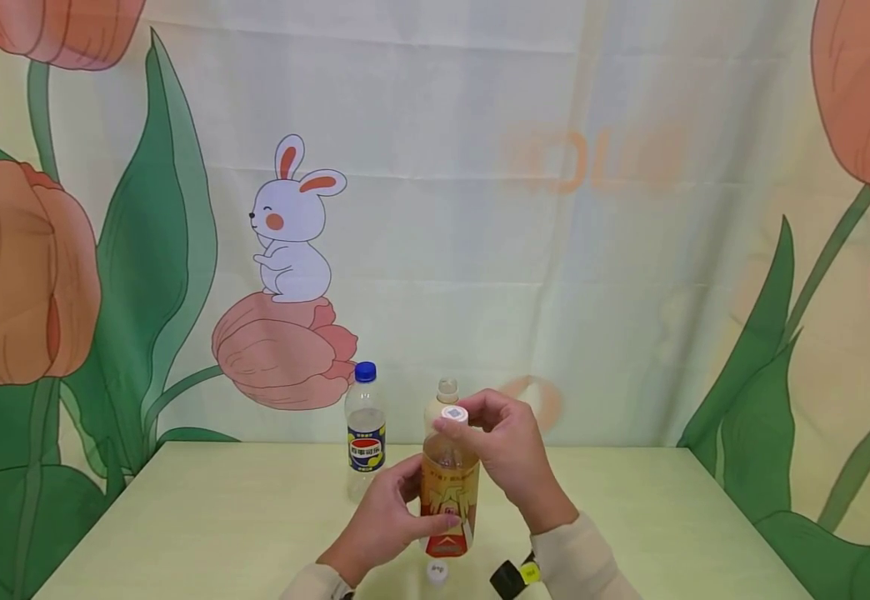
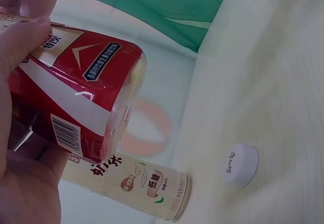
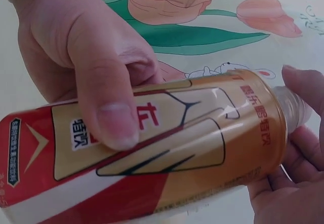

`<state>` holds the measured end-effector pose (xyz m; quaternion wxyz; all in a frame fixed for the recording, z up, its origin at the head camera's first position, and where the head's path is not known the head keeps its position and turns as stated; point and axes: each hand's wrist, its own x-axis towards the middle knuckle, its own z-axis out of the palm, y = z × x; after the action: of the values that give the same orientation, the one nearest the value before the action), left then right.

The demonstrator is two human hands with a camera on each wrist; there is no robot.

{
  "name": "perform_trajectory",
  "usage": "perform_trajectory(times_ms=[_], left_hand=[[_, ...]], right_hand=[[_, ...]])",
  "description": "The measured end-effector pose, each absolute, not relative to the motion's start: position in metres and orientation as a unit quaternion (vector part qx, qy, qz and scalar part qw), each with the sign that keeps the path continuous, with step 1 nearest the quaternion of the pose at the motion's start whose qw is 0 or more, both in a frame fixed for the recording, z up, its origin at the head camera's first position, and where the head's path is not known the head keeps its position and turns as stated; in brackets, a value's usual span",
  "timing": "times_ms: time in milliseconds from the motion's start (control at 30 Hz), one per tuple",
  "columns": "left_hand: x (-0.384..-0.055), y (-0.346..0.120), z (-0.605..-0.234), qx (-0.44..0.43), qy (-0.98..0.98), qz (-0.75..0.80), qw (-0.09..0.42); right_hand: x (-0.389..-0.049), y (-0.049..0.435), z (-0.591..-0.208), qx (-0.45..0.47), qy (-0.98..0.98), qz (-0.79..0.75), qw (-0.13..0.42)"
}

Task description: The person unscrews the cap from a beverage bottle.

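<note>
My left hand [image 1: 382, 523] grips a drink bottle [image 1: 450, 500] with a red and gold label, its thumb across the front. The bottle is held just above the table, nearly upright. At the top, my right hand [image 1: 512, 450] pinches the white bottle cap [image 1: 454, 413] between thumb and fingers. In the right wrist view the right hand [image 3: 288, 188] is around the bottle's neck, and the cap is hidden there. The left wrist view shows the bottle's lower part [image 2: 101, 82] clear of the table.
Behind stands a pale milk tea bottle [image 1: 447, 388] without a cap. A loose white cap [image 1: 437, 572] lies on the table [image 1: 202, 517]. To the left stands a cola bottle [image 1: 365, 433] with a blue cap. A printed curtain [image 1: 435, 208] hangs behind the table.
</note>
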<state>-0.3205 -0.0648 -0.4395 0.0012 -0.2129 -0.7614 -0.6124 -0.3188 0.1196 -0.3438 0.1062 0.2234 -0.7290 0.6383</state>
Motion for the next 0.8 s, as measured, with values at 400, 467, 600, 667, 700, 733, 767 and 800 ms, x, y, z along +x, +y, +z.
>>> perform_trajectory(times_ms=[400,467,600,667,700,733,767,800], left_hand=[[-0.32,-0.067,-0.439,-0.208,-0.758,-0.618,0.0],[-0.32,-0.066,-0.439,-0.206,-0.757,-0.62,0.0],[-0.32,-0.066,-0.44,-0.206,-0.759,-0.618,0.002],[-0.32,-0.065,-0.44,-0.209,-0.76,-0.616,0.004],[-0.32,-0.065,-0.44,-0.21,-0.76,-0.615,0.004],[-0.32,-0.064,-0.44,-0.212,-0.759,-0.615,0.003],[-0.32,-0.064,-0.44,-0.213,-0.76,-0.614,0.003],[-0.32,-0.064,-0.44,-0.214,-0.759,-0.614,0.002]], right_hand=[[-0.324,0.122,-0.347,0.256,-0.711,0.653,0.052],[-0.323,0.12,-0.347,0.244,-0.713,0.655,0.059],[-0.318,0.116,-0.345,0.204,-0.728,0.648,0.092],[-0.316,0.113,-0.344,0.181,-0.737,0.642,0.114],[-0.314,0.113,-0.343,0.171,-0.739,0.639,0.124],[-0.313,0.112,-0.343,0.163,-0.739,0.64,0.132],[-0.313,0.111,-0.342,0.157,-0.74,0.639,0.139],[-0.312,0.11,-0.342,0.153,-0.74,0.639,0.143]])
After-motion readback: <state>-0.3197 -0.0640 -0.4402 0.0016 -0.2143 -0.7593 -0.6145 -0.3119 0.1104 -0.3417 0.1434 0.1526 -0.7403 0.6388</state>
